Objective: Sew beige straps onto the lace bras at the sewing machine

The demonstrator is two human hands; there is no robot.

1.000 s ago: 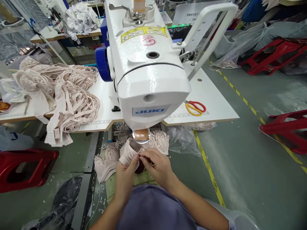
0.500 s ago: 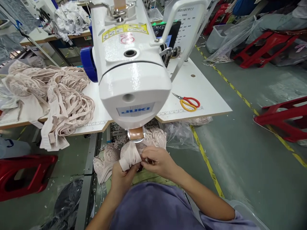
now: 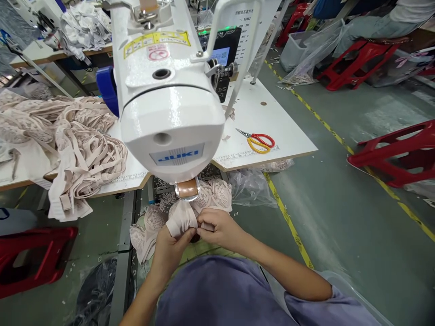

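Note:
A white Juki sewing machine [image 3: 170, 104] stands in front of me, its head hanging over the near table edge. Just below its metal foot, my left hand [image 3: 171, 246] and my right hand [image 3: 217, 228] both pinch a beige lace bra piece [image 3: 183, 219]. The left fingers are closed on its folded band; the right fingers are closed on its edge. More beige lace cups [image 3: 214, 194] hang under the machine.
A heap of beige bras and straps [image 3: 74, 136] lies on the white table [image 3: 292, 140] at left. Red and yellow scissors [image 3: 256, 140] lie at right. Red stools [image 3: 394, 154] stand on the green floor, and a yellow floor line [image 3: 288, 222] runs past.
My view has shifted right and forward, so the machine and table sit further left in frame. Both hands stay pinched on the bra piece, moving slightly with it.

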